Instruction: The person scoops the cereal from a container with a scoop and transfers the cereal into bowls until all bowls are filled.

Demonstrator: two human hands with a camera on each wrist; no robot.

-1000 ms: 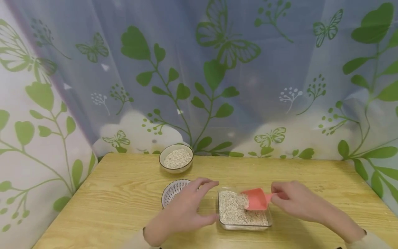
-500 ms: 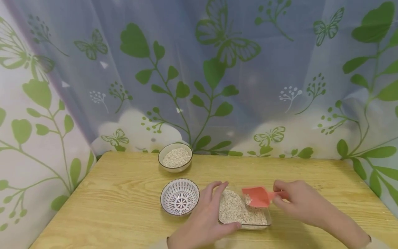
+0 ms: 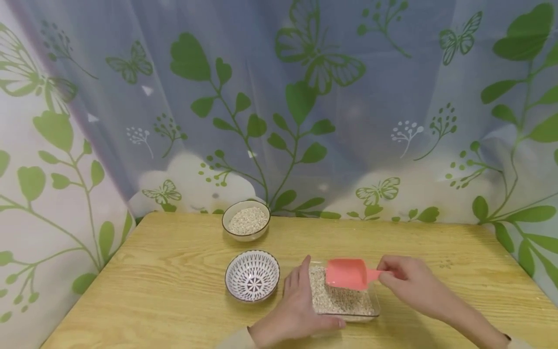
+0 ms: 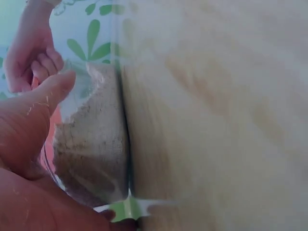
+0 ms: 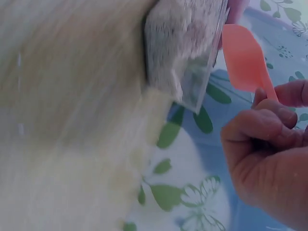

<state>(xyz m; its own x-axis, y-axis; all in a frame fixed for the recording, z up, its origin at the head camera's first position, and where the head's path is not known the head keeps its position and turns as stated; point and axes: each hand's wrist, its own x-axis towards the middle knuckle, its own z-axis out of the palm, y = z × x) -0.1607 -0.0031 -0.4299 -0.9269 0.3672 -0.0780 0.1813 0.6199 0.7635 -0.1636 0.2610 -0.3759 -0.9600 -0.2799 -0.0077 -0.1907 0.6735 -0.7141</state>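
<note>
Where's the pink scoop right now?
In the head view, the pink scoop is low and right of centre, over the clear rectangular container of oat flakes, its handle gripped by the right hand.

Smooth plastic scoop (image 3: 347, 274); clear, glossy container (image 3: 364, 318) — rough flakes (image 3: 335, 301) inside; at its nine o'clock, a glossy bowl (image 3: 253, 276) (ceramic-looking); wood-grained tabletop (image 3: 165, 291) beneath.

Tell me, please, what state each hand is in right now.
Left hand: holding the clear container.
Right hand: holding the coral-pink scoop.
</note>
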